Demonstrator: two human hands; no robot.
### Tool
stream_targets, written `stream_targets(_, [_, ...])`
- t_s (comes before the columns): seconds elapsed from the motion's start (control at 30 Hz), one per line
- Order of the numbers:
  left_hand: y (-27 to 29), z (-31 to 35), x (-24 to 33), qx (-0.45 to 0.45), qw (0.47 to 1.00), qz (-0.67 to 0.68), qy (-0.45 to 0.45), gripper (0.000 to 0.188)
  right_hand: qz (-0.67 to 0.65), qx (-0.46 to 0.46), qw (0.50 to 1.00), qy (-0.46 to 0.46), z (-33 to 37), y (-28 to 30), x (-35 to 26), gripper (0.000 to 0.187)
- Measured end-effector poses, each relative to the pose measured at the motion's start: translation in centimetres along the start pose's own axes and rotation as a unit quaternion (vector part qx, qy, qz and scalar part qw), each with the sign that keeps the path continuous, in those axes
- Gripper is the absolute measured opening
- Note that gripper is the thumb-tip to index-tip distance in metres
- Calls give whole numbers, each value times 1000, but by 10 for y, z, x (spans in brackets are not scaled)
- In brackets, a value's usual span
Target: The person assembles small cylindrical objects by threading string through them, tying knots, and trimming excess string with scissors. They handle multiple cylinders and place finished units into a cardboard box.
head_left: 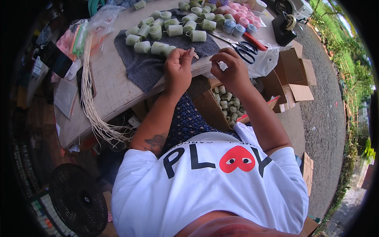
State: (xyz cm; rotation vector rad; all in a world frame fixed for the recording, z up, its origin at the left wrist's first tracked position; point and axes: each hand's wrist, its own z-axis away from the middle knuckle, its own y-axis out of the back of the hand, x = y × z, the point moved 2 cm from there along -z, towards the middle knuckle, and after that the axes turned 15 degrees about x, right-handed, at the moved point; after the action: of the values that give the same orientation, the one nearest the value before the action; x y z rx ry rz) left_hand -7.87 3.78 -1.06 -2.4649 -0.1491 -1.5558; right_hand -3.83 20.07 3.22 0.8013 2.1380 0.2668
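My left hand (178,73) is raised over the near edge of the table (114,89), thumb and fingertips pressed together. A tiny pale bit shows at its fingertips, too small to name. Level with it and a little to the right, my right hand (232,70) is closed in a pinch; whatever it may hold is hidden. The hands are apart. Just beyond them, several short pale green candle-like cylinders (174,30) stand and lie on a dark grey cloth (136,71). Black-handled scissors (245,51) lie by my right hand, beside a red-handled tool (254,41).
A bundle of white cords (87,91) hangs over the table's left edge. Pink rolls (239,15) and blue rolls (229,26) stand at the back right, near a black tape dispenser (283,29). An open cardboard box (213,103) below holds more green cylinders. A black fan (79,199) is lower left.
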Motion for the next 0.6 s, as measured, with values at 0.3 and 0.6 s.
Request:
stream_targets(0.3, [-1,-1,5,-13,998,-38,-43,26,-34,-29,999,-3,-11,1,-7,12])
stream_targets(0.6, [-7,4,9,24,996,-58,-55,26,26,-10,990,137,-13,-13,-10,13])
